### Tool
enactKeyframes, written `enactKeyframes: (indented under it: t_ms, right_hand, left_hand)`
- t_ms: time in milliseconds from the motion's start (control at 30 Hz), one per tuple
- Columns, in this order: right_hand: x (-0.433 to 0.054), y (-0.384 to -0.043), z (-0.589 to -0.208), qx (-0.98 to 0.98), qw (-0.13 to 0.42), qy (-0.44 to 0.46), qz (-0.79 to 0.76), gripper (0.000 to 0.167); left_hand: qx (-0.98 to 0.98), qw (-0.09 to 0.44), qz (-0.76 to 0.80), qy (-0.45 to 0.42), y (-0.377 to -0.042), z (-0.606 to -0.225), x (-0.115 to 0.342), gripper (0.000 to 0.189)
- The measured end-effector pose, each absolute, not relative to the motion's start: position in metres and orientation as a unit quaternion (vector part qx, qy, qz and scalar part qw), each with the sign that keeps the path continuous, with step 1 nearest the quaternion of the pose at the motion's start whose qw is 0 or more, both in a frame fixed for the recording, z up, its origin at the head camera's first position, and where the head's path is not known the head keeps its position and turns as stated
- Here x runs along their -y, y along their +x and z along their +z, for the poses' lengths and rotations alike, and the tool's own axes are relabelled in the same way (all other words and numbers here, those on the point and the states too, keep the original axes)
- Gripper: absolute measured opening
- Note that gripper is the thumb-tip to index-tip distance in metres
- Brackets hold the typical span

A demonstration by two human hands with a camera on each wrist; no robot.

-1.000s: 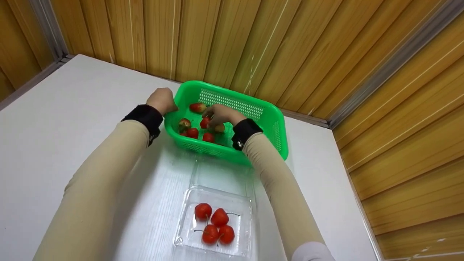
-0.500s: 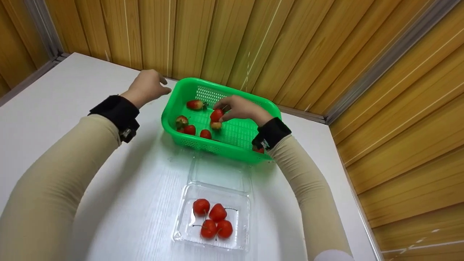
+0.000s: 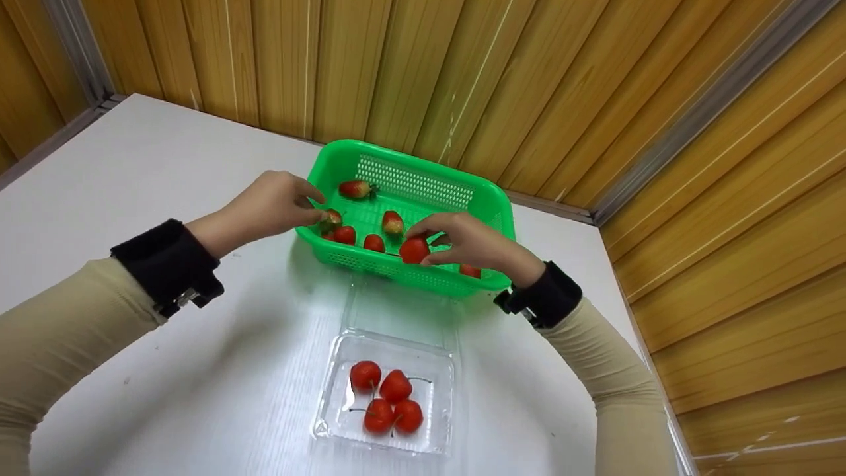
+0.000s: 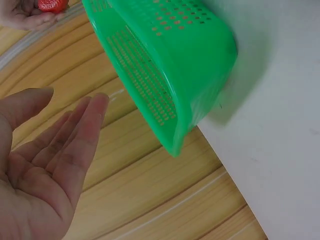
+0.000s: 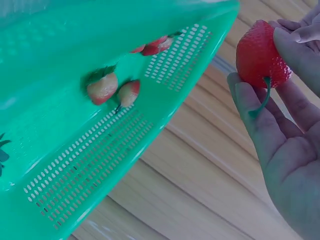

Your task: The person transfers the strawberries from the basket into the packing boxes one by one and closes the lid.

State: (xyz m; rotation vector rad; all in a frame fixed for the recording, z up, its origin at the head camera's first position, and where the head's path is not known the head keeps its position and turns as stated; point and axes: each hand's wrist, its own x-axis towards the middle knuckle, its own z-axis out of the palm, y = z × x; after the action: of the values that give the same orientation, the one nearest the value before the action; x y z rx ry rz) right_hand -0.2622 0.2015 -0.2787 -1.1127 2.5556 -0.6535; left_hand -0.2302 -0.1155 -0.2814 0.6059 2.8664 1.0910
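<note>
My right hand point(image 3: 472, 244) pinches a red strawberry point(image 3: 414, 250) between thumb and fingers over the front part of the green basket point(image 3: 496, 198). In the right wrist view, this strawberry point(image 5: 261, 56) shows dimpled skin and a thin green stem. My left hand point(image 3: 268, 206) is near the basket's left rim, and the left wrist view shows that hand point(image 4: 50, 155) with relaxed fingers, apart from the basket point(image 4: 195, 60) and holding nothing. Inside the basket lie several strawberries, among them a pale-ended one point(image 3: 392, 223) and one at the back left point(image 3: 355, 190).
In front of the basket, a clear plastic box point(image 3: 439, 396) with its lid laid back holds several round red fruits point(image 3: 396, 386) with thin stems. Both stand on a white table point(image 3: 218, 370). Wood-patterned wall panels point(image 3: 423, 73) rise behind and to the right.
The right hand has lifted the strawberry off the basket's floor and drawn it forward and right. The left hand let go of the basket's rim, moved away, then came back beside it.
</note>
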Motion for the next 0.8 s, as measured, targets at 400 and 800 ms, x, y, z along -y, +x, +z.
enactKeyframes:
  t_ms: [400, 800]
  right_hand:
    - [-0.212, -0.196, -0.307, -0.842, 0.155, -0.487, -0.172, 0.036]
    - [-0.214, -0.158, -0.346, -0.829, 0.136, -0.529, -0.116, 0.031]
  left_hand:
    - [-0.874, 0.118, 0.4, 0.248, -0.182, -0.317, 0.098, 0.032]
    - [-0.867, 0.185, 0.415, 0.205, -0.168, -0.353, 0.1, 0.046]
